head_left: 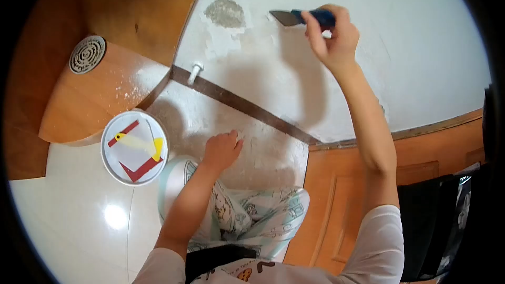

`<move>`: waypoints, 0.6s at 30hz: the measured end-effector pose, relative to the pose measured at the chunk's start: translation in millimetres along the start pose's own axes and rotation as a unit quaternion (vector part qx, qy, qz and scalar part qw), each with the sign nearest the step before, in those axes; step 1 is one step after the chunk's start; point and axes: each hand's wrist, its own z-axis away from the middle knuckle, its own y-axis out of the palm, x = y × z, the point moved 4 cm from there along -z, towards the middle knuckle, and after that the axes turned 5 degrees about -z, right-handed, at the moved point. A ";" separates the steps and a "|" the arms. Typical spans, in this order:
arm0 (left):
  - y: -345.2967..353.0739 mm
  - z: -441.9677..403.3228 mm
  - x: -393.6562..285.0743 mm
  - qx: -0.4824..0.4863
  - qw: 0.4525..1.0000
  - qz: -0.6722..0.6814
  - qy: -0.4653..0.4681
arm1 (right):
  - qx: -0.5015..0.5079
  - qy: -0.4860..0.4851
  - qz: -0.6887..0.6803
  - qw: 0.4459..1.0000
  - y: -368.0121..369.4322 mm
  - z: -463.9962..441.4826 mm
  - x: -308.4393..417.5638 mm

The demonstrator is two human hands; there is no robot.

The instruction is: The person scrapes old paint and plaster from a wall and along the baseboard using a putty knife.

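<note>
My right hand [339, 37] is closed round the dark blue handle of a putty knife [286, 18]. The knife's metal blade points left, in front of the white wall [421, 58]. I cannot tell whether the blade touches the surface. Left of its tip is a rough grey bare patch [225, 12] in the wall, with uneven white filler around and below it. Lower down, my left hand [223, 149] hovers above my crossed legs, its fingers loosely bent and slightly apart, with nothing visible in them.
A white tub [134, 148] with a red and yellow printed lid stands left of my legs. White crumbs lie on the wooden ledge [105, 92], beside a round patterned disc [88, 54]. A white pipe stub [195, 73] sticks out above the dark skirting [236, 103]. A wooden door [336, 205] is at right.
</note>
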 end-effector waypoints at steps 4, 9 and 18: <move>-1.3 2.4 -0.1 0.028 1.000 -0.011 -0.011 | -0.029 0.048 -0.053 0.997 4.8 0.1 -7.9; -5.4 0.4 -1.4 0.049 0.999 -0.010 -0.019 | 0.007 0.001 -0.018 1.000 1.5 -7.7 2.5; -8.7 -0.7 -3.1 0.060 0.998 0.001 -0.035 | 0.046 -0.017 0.018 0.999 1.6 -2.7 3.6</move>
